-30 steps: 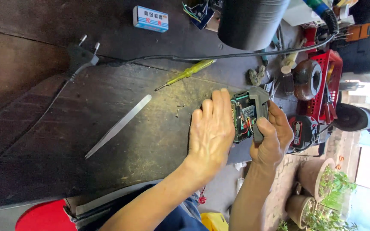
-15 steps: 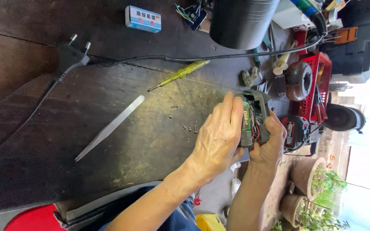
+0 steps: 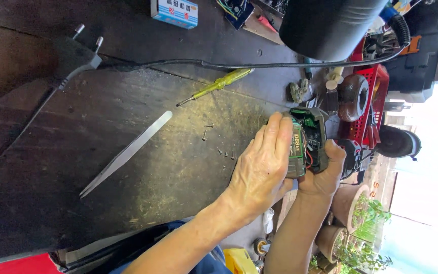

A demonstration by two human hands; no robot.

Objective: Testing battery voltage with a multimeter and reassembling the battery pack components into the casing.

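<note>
Head view, reading outward from the opened battery pack (image 3: 307,142) as my landmark: far to its left on the bench (image 3: 128,213) lies the black plug (image 3: 74,56), nearer in the flat metal pry strip (image 3: 128,152), then the yellow screwdriver (image 3: 219,85) and a few loose screws (image 3: 219,144) just left of the pack. My left hand (image 3: 262,170) lies over the pack's near face, fingers (image 3: 280,134) pressed together and curled onto the green board. My right hand (image 3: 325,175) cups it from the right, thumb up the casing. It looks dense and stiff, but the exposed wires seem fragile, so I judge the plastic shell the place to grip. Right of it sits a red crate (image 3: 376,96).
</note>
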